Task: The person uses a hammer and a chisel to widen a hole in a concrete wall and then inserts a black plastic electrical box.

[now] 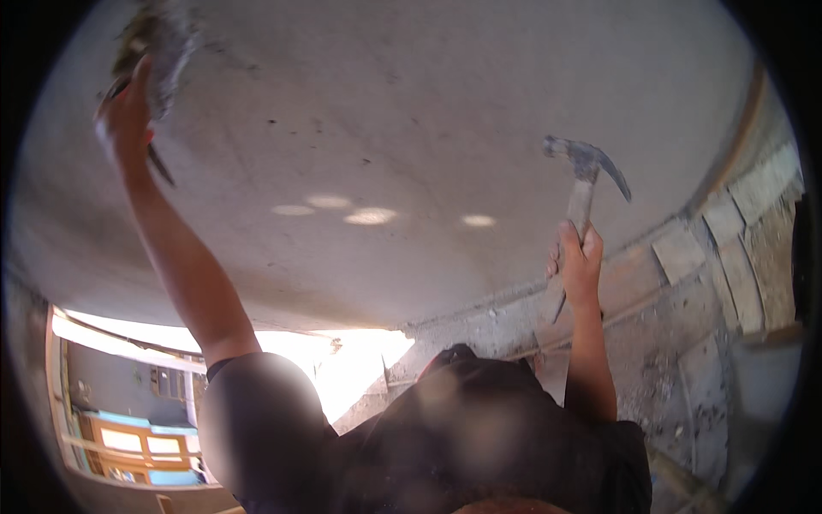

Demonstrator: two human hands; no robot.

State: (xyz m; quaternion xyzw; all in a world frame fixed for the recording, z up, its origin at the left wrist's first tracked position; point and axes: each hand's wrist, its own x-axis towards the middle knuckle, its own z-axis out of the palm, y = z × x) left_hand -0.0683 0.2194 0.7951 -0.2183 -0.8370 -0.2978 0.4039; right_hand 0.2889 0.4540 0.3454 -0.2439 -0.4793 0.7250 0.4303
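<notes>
Right hand (578, 264) grasps hammer (580, 195) mid-handle, likely for control. Left hand (127, 122) grips blurred tool (161, 168) by rough patch (163, 38) toward left edge of wall (385, 120).

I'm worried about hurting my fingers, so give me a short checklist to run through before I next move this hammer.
1. Right hand gripping the hammer by its handle: ok.
2. Left hand closed around the dark pointed tool: ok, though the tool's kind is blurred.
3. Hammer head away from the left hand: ok, they are well apart.
4. Left fingers off the rough patch: cannot tell; one overlaps it in view, but contact is unclear.
5. Gloves on: not ok, both hands are bare.
6. Hammer head off the grey surface: cannot tell.
</notes>
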